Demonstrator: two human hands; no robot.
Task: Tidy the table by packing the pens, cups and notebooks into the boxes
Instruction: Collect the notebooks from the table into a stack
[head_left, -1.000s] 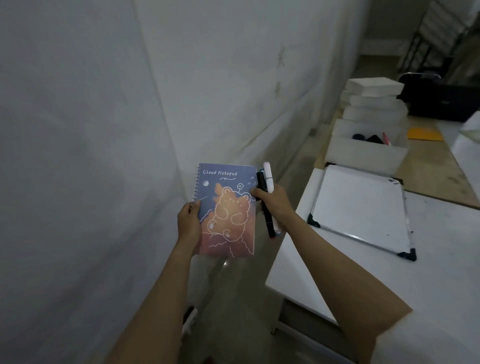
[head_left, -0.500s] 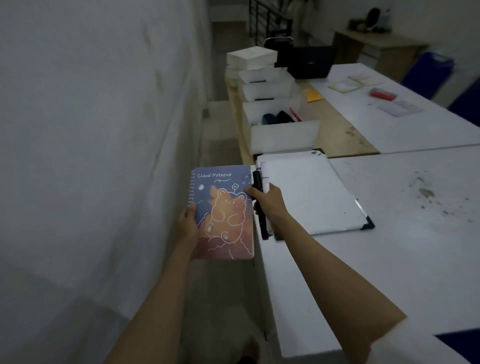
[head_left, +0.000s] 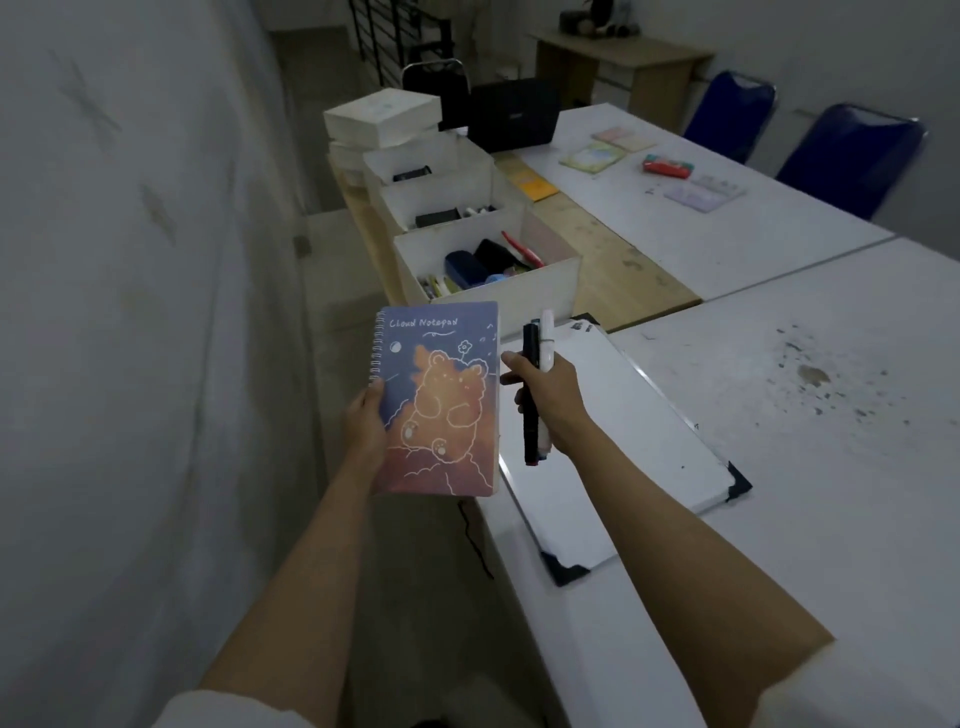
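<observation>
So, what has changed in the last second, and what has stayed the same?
The right hand let go of the notebook edge and moved slightly right, and the open boxes came closer. The left hand still holds the notebook; the right keeps both markers.

At the centre of the frame the left hand (head_left: 366, 421) held a notebook (head_left: 441, 400), and just right of it the right hand (head_left: 545, 400) held two pens (head_left: 535, 374) upright. Below and right of them a whiteboard (head_left: 623, 441) lay on the near table (head_left: 805, 467). Above the notebook three open boxes (head_left: 524, 286) stood in a row running toward the upper middle, with closed boxes (head_left: 382, 117) stacked behind. Notepads (head_left: 592, 156) lay on the far table (head_left: 727, 234) at upper right.
</observation>
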